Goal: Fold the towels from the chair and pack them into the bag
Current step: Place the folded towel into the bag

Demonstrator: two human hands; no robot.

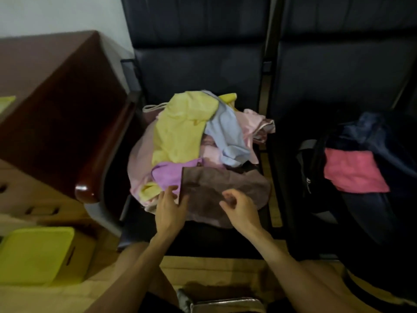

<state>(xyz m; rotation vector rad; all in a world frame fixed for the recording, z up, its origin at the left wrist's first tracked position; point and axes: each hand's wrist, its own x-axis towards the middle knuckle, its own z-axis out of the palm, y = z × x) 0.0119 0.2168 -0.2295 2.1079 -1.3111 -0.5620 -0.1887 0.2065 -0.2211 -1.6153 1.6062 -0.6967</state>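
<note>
The left hand (pixel 172 207) reaches forward from a bare forearm, back upward, its fingers fairly straight and laid across the left edge of a brown towel (pixel 228 188), the thumb on the cloth and the fingertips just past the edge. The right hand (pixel 239 210) comes in from the lower right and hovers over the middle of the same towel with its fingers curled in toward the thumb; blur hides whether it pinches any cloth or only rests there, so its grip cannot be told. The brown towel lies spread at the front of a loose pile on the dark chair (pixel 203 241). Behind it in the pile are a lilac towel (pixel 171 175), a large yellow towel (pixel 180 134), a pale blue towel (pixel 228 136) and a light pink towel (pixel 252 123), all crumpled and overlapping. On the next seat to the right stands a dark bag (pixel 365 224), open at the top, with a folded deep-pink towel (pixel 354 173) lying in its mouth. A small white mark on the bag's side is too blurred to read. Left of the chair is a glossy wooden armrest (pixel 99 159), then a brown cabinet (pixel 52 86), and lower left a yellow-green lid (pixel 36 254).
</note>
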